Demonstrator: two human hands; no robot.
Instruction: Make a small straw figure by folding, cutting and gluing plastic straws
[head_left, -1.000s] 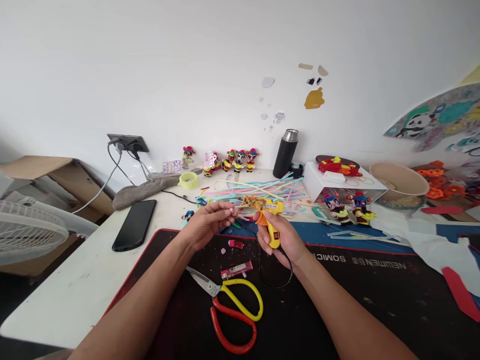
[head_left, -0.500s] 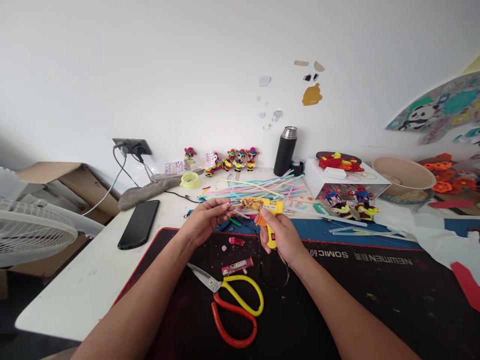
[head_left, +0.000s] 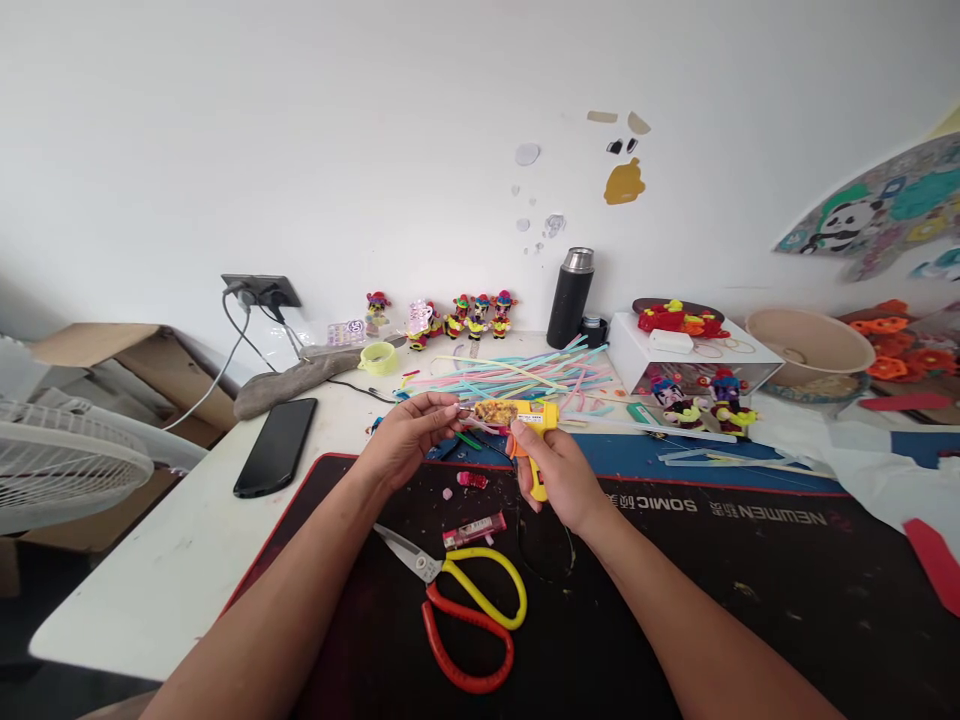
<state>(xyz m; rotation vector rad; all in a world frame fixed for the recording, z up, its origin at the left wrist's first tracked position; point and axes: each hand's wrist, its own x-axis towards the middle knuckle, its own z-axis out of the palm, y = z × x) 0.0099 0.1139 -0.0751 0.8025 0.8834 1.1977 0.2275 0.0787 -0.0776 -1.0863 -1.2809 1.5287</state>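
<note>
My right hand (head_left: 562,465) is wrapped round the handle of a yellow glue gun (head_left: 536,415), whose stained nozzle end points left. Close to the nozzle tip, my left hand (head_left: 409,435) pinches something too small to make out. Below the hands, a small red fuzzy piece (head_left: 472,481) and a pale pink ball (head_left: 447,494) lie on the black mat (head_left: 637,620). A pink-capped clear lighter (head_left: 475,530) is nearer me. Scissors (head_left: 465,610) with one yellow and one red handle lie open in front of it.
Pastel pipe cleaners (head_left: 510,375) are spread behind the hands. Small figures (head_left: 480,317) and a black flask (head_left: 571,298) stand by the wall. A phone (head_left: 276,447) and a fan (head_left: 75,440) are at left, a white box (head_left: 694,355) at right.
My right hand and the glue gun have shifted slightly left, bringing the nozzle closer to my left fingers. The view has moved a little.
</note>
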